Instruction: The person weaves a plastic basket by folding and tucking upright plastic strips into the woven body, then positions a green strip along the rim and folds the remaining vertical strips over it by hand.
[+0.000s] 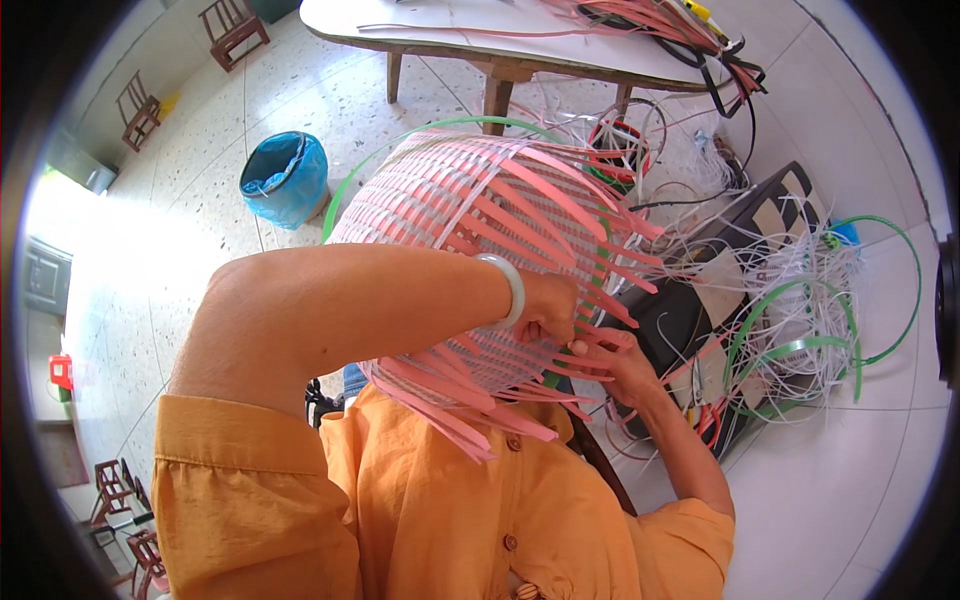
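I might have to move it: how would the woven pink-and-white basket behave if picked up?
The basket is probably light for its size, being woven from thin flat strips. Its wall likely flexes slightly yet keeps its rounded shape, given the close weave. The loose pink strips may sway or snag, since they stick out unwoven.

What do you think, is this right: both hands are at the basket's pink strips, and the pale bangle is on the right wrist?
Wrong wrist: the head view shows the pale bangle on the left one. The left hand and right hand are indeed at the basket's pink strips.
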A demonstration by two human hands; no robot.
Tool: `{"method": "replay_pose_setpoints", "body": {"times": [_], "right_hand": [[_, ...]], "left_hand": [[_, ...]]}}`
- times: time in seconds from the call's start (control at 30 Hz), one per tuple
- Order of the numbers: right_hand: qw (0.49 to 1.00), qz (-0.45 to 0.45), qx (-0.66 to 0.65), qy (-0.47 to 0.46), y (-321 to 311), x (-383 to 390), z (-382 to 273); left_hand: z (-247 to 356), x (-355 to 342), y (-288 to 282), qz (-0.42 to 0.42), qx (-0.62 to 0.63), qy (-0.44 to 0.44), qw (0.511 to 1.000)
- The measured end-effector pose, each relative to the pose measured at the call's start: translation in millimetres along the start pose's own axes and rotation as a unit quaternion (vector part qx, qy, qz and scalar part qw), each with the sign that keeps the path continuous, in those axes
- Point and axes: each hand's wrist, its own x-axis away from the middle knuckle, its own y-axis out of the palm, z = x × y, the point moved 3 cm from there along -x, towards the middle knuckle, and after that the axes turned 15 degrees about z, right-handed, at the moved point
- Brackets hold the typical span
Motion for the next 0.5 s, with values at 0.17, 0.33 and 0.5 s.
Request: {"method": "replay_pose_setpoints", "body": {"times": [0.17, 0.33, 0.5], "right_hand": [[1.0, -0.001, 0.009, -0.02, 8, 6, -5], [1.0, 0.005, 0.025, -0.01, 7, 0, -3], [0.994, 0.051, 0.089, -0.034, 10, -2, -7]], "left_hand": [[-3, -3, 0, -0.02, 0.011, -0.003, 1.0], [-7, -6, 1, -0.013, 0.017, 0.01, 1.0], [-6, -7, 1, -0.016, 0.018, 0.011, 1.0]]}}
